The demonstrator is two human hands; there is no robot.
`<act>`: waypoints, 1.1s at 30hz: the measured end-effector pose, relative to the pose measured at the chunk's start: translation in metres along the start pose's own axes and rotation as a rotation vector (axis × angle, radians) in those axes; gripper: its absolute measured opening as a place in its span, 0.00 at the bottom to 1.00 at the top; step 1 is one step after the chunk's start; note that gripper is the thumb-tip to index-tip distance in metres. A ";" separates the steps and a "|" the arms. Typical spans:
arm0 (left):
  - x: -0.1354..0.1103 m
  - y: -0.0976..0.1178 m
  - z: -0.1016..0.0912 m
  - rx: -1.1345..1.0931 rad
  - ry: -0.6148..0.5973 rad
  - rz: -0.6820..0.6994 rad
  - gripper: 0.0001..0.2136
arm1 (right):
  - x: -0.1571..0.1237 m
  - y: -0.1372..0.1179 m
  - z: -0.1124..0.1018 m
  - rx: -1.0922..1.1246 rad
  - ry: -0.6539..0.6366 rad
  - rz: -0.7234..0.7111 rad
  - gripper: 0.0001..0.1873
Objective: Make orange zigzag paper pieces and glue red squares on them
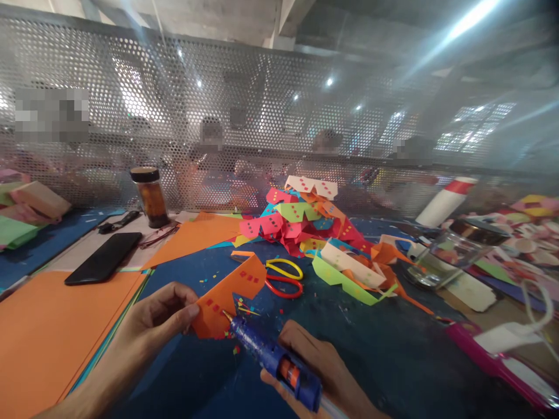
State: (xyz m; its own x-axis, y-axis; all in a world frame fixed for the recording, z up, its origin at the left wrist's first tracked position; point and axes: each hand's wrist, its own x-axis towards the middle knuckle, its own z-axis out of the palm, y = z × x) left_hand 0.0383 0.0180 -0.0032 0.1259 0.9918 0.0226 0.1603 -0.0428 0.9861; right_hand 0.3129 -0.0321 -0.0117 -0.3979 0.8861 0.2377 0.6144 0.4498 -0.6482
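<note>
- Head view looks down on a blue table (393, 349), and both hands are busy right at the near edge.
- Left hand (159, 317) is closed in a pinch, thumb and fingers clamped on the left edge of a folded orange paper strip (229, 294), holding it just above the table.
- That orange paper strip is dotted with small square cut-outs and runs up and to the right, away from the pinch.
- Right hand (321, 364) is wrapped around the handle of a blue glue gun (275, 361), fingers curled shut on it.
- Nozzle of the glue gun points up-left and its tip touches the lower edge of the strip, just beside the left thumb.
- Scissors (283, 277) with yellow and red handles lie flat on the table just beyond the strip, apart from both hands.
- Behind the scissors sits a heap of finished paper pieces (305, 221), pink, green, orange and white, piled loosely.
- Large orange sheets (48, 331) lie flat at the left, with a black phone (103, 258) resting near their far edge.
- A brown jar (151, 196) with a dark lid stands upright behind the phone.
- A clear glass jar (441, 256) lies tilted on the right, and a white bottle (445, 201) with a red band leans behind it.
- A perforated metal screen (262, 116) closes off the back of the table; blurred people sit beyond it.
</note>
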 end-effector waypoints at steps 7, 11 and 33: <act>-0.001 0.001 0.003 -0.044 0.004 -0.027 0.14 | 0.002 -0.003 -0.002 0.026 0.021 0.000 0.09; -0.003 0.005 0.006 -0.061 0.025 -0.037 0.13 | 0.002 0.003 0.003 0.035 0.056 -0.070 0.09; -0.001 -0.003 -0.004 0.046 -0.006 -0.030 0.16 | -0.003 -0.009 -0.008 0.008 0.115 -0.082 0.06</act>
State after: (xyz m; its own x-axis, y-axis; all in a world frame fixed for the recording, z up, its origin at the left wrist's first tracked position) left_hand 0.0333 0.0178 -0.0059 0.1260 0.9920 -0.0081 0.2092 -0.0186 0.9777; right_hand 0.3145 -0.0381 -0.0011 -0.3655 0.8535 0.3713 0.5773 0.5208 -0.6289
